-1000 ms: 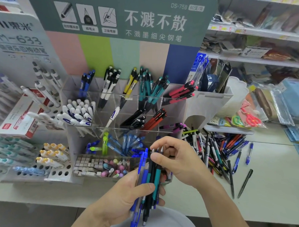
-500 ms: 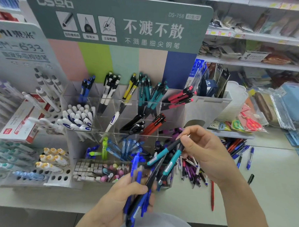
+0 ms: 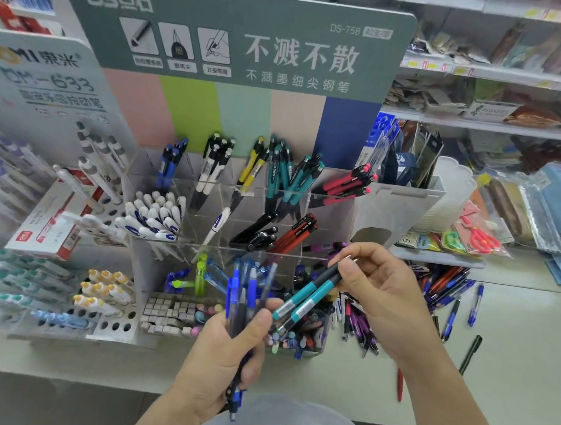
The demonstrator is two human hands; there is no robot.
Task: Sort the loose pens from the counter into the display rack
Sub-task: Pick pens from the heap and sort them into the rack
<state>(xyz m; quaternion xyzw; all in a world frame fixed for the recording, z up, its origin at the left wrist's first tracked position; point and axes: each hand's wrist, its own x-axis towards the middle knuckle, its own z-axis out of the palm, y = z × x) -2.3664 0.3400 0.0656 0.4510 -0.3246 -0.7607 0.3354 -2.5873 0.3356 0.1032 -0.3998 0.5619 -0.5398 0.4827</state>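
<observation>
My left hand grips a bundle of blue and dark pens, held upright in front of the clear display rack. My right hand pinches two teal pens by their black upper ends; the tips slant down-left toward the bundle. The rack's compartments hold pens grouped by colour, with teal pens in the top row. A pile of loose pens lies on the counter to the right, partly hidden behind my right hand.
A white pen stand and a red-and-white box stand at the left. A small tray of erasers sits below the rack. Single pens lie on the counter at right. Shelves with packaged goods rise behind.
My right hand has drawn two teal pens out of the bundle in my left hand and lifted them up and to the right. The bundle has shifted slightly left.
</observation>
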